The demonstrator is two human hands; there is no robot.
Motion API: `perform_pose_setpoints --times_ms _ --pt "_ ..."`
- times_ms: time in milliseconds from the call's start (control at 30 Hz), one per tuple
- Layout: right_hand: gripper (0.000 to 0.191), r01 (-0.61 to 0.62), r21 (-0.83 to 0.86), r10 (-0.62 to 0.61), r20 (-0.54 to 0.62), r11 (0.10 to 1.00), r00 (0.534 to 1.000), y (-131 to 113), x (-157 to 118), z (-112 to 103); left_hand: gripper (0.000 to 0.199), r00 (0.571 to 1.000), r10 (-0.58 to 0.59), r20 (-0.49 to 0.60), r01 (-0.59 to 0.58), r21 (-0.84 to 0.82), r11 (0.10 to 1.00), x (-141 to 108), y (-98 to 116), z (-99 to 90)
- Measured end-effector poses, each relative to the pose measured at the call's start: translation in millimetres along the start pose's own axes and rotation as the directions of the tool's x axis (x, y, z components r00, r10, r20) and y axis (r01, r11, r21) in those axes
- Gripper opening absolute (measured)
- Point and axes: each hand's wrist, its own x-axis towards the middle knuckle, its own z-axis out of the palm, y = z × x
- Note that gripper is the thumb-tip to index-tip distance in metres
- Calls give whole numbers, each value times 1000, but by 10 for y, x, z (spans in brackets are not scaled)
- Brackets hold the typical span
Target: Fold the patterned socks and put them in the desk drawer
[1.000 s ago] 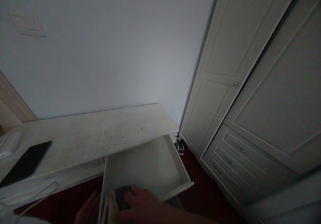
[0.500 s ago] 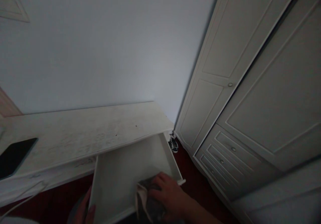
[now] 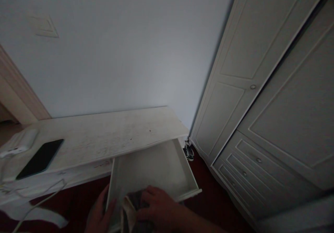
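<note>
A white drawer [image 3: 156,165] stands pulled out from a long, low white table [image 3: 104,128]. My right hand [image 3: 159,205] presses a dark, crumpled cloth [image 3: 127,210] with a pale edge over the front part of the drawer, its fingers curled on the fabric. My left hand [image 3: 100,212] grips the drawer's left side wall, thumb on the inner side and fingers outside. The lower part of the cloth runs out of the picture. Inside, the drawer's bottom is bare where it shows.
A flat black tablet-like slab [image 3: 40,158] and a white box-like object [image 3: 21,142] lie on the table's left. A pale cable [image 3: 39,201] hangs before it. On the right stands a white wardrobe [image 3: 224,104]; shoes [image 3: 189,152] sit on the dark red floor by the table's end.
My right hand has moved the cloth leftward along the drawer's front, closer to my left hand. The left hand keeps its hold on the side wall. The view has turned a little left.
</note>
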Motion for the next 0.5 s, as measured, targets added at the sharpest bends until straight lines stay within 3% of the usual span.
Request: perform_pose_setpoints --times_ms 100,167,233,300,400,500 --pt "51 -256 94 246 111 962 963 275 -569 -344 72 1000 14 -14 -13 65 998 -36 -40 93" --pt "49 -482 104 465 152 870 872 396 -789 -555 71 1000 3 -10 -3 82 997 -54 -93 116" --pt "50 -641 46 626 170 766 761 487 -828 -679 70 1000 -10 -14 11 90 996 -60 -140 120" --pt "52 -699 -51 696 166 713 698 582 -695 -692 71 1000 -2 -19 4 107 994 -56 -165 114" --pt "51 -695 -130 707 126 707 696 788 -276 -577 73 1000 13 -15 -11 123 992 -52 -166 102" --pt "47 -709 -108 716 44 697 697 1014 259 -452 73 1000 7 -3 -6 111 994 -66 -157 98"
